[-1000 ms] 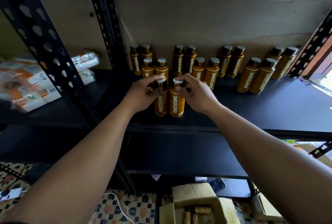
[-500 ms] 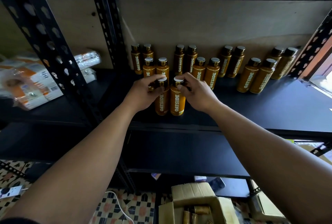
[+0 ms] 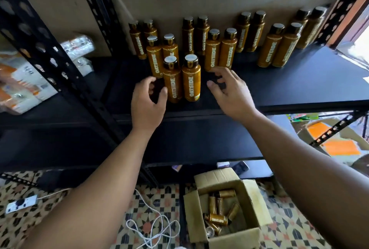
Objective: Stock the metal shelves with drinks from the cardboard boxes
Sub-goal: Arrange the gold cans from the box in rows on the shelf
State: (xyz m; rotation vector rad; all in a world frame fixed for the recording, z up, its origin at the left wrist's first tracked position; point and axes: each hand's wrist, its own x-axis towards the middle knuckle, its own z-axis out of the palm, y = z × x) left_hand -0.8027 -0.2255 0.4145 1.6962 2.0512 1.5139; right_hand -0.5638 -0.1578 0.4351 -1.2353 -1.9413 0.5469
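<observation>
Two gold Oatside bottles (image 3: 181,80) stand upright side by side near the front of the black metal shelf (image 3: 279,93), ahead of several more bottles (image 3: 219,49) paired in rows toward the back wall. My left hand (image 3: 147,99) hovers just left of the front pair, fingers loosely curled and holding nothing. My right hand (image 3: 229,91) hovers just right of them, fingers spread, apart from the bottles. On the floor below sits an open cardboard box (image 3: 249,234) with several gold bottles (image 3: 217,212) lying loose inside.
A perforated black upright (image 3: 60,63) divides this shelf from the left bay, where plastic-wrapped packs (image 3: 22,81) lie. A lower shelf (image 3: 199,141) juts out beneath. A white cable (image 3: 153,226) and power strip (image 3: 22,202) lie on the patterned floor tiles.
Both hands have let go of the caps of the two front bottles and pulled back and down to either side. The view has tilted down, showing the open box.
</observation>
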